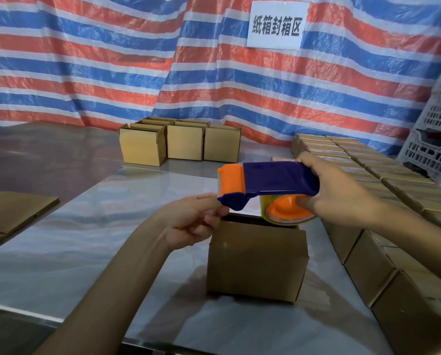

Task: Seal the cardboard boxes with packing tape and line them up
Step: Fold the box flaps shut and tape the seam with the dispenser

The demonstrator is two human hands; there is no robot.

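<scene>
Blue and orange, the tape dispenser (270,181) lies left to right just above the box (255,260) on the table (86,239), its roll end gripped by the right hand (334,193) while the left hand (191,221) pinches its front lip, any tape there too clear to see.

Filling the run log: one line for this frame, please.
phase: pre-taping | right hand: grips tape dispenser above box | left hand: pinches at dispenser front | lined-up boxes: rows on right
</scene>
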